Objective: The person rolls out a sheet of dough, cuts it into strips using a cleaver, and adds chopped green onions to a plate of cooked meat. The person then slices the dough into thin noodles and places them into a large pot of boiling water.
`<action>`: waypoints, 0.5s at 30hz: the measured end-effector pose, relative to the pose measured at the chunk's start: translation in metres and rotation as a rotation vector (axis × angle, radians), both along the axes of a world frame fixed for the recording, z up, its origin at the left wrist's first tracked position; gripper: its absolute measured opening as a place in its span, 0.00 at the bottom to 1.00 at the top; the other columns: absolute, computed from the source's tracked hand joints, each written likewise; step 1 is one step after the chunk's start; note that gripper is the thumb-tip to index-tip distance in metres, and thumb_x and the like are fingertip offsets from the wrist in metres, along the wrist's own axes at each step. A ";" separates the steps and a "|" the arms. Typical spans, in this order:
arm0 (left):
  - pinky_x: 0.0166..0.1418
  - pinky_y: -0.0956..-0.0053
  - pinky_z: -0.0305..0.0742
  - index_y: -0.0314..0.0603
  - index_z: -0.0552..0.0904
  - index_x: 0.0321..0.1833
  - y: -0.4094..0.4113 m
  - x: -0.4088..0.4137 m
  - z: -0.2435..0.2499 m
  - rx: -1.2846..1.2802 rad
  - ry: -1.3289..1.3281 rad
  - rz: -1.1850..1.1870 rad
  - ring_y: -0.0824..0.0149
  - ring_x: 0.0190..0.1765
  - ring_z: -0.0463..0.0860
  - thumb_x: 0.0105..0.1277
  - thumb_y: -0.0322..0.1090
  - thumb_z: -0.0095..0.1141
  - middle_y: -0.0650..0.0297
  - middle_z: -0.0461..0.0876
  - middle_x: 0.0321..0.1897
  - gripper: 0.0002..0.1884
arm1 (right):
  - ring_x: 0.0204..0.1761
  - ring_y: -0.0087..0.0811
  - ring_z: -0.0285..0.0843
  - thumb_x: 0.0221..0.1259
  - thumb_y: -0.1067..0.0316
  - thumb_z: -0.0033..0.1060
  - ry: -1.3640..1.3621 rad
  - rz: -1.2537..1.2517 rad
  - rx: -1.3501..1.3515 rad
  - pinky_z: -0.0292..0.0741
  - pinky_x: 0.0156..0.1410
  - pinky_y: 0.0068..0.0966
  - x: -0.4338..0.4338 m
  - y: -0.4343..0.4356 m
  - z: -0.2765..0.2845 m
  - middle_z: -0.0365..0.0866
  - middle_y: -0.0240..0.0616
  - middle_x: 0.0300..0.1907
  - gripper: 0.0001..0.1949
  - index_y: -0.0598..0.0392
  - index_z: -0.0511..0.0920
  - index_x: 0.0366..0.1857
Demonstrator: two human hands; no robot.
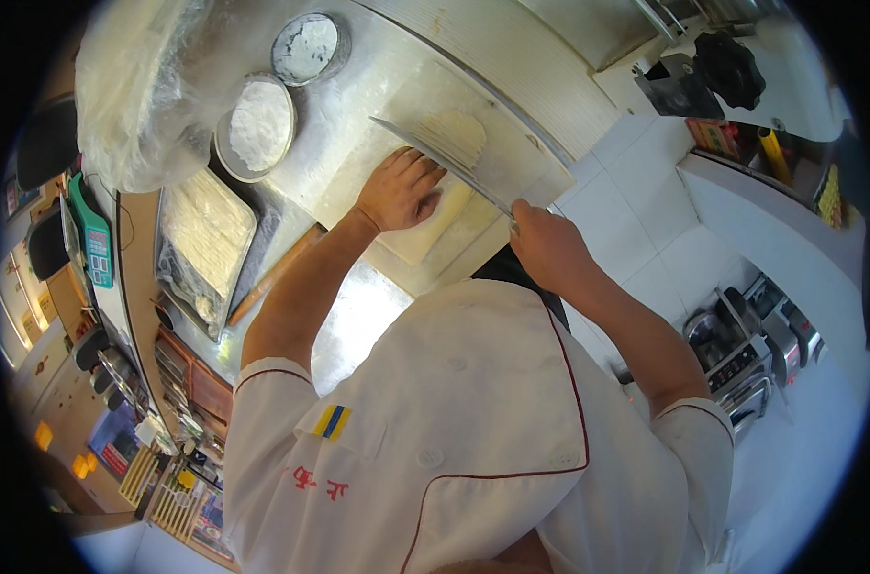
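My right hand grips the handle of a long kitchen knife, whose blade slants across the pale cutting board. My left hand presses on a folded dough sheet, fingers curled, with the knuckles close against the blade. Beyond the blade, a fan of thin cut dough strips lies on the board. The blade hides the line where strips and sheet meet, so I cannot tell how deep the edge sits.
Left of the board stand a bowl of white flour and a metal bowl of white powder. A wooden rolling pin lies beside a metal tray of plastic-covered dough. Clear plastic sheeting hangs nearby; a green scale stands farther left.
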State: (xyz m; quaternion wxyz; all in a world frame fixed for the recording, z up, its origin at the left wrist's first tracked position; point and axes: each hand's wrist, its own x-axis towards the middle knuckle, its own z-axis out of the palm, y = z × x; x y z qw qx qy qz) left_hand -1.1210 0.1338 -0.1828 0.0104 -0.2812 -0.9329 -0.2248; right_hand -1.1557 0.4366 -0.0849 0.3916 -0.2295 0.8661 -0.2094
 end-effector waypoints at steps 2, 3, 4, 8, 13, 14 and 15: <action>0.77 0.53 0.76 0.41 0.87 0.63 0.001 -0.001 0.001 0.004 0.001 0.002 0.50 0.67 0.82 0.60 0.34 0.70 0.56 0.85 0.62 0.26 | 0.42 0.59 0.88 0.80 0.65 0.58 0.053 -0.049 -0.088 0.82 0.49 0.53 0.000 -0.007 -0.013 0.86 0.55 0.38 0.10 0.61 0.73 0.47; 0.77 0.53 0.76 0.41 0.87 0.63 0.001 -0.001 0.001 0.013 0.003 0.004 0.50 0.67 0.82 0.60 0.34 0.70 0.56 0.85 0.62 0.25 | 0.43 0.60 0.88 0.80 0.65 0.58 0.047 -0.066 -0.098 0.82 0.50 0.53 0.000 -0.007 -0.017 0.86 0.56 0.39 0.10 0.61 0.73 0.48; 0.77 0.53 0.76 0.41 0.87 0.63 0.001 -0.001 0.002 0.021 0.010 0.003 0.50 0.67 0.82 0.60 0.34 0.70 0.56 0.85 0.62 0.25 | 0.43 0.60 0.88 0.80 0.65 0.58 0.037 -0.098 -0.134 0.82 0.50 0.54 0.001 -0.007 -0.017 0.86 0.56 0.39 0.10 0.61 0.73 0.48; 0.76 0.54 0.76 0.42 0.87 0.62 -0.001 0.001 0.002 0.029 0.040 0.011 0.50 0.66 0.82 0.60 0.35 0.70 0.56 0.85 0.61 0.25 | 0.43 0.60 0.88 0.80 0.65 0.58 -0.054 -0.116 -0.103 0.82 0.50 0.54 0.004 0.004 0.003 0.86 0.56 0.38 0.09 0.61 0.73 0.47; 0.77 0.54 0.76 0.41 0.88 0.61 -0.003 0.002 -0.002 0.010 0.000 0.004 0.51 0.66 0.82 0.60 0.35 0.71 0.56 0.86 0.60 0.24 | 0.40 0.59 0.88 0.79 0.65 0.58 -0.090 -0.012 -0.013 0.82 0.47 0.52 0.004 0.011 0.027 0.85 0.56 0.36 0.10 0.62 0.73 0.46; 0.77 0.54 0.76 0.41 0.88 0.60 -0.003 0.002 -0.003 0.017 -0.005 0.000 0.51 0.66 0.82 0.60 0.36 0.71 0.56 0.86 0.60 0.23 | 0.40 0.59 0.88 0.79 0.65 0.58 -0.084 0.000 -0.008 0.82 0.46 0.52 0.004 0.009 0.025 0.85 0.56 0.36 0.10 0.63 0.73 0.46; 0.77 0.54 0.76 0.41 0.88 0.61 -0.004 0.002 -0.003 0.016 -0.007 -0.003 0.51 0.66 0.82 0.60 0.36 0.71 0.56 0.86 0.60 0.23 | 0.39 0.59 0.88 0.79 0.66 0.58 -0.076 0.014 -0.006 0.82 0.46 0.52 0.004 0.008 0.022 0.85 0.56 0.35 0.10 0.63 0.73 0.45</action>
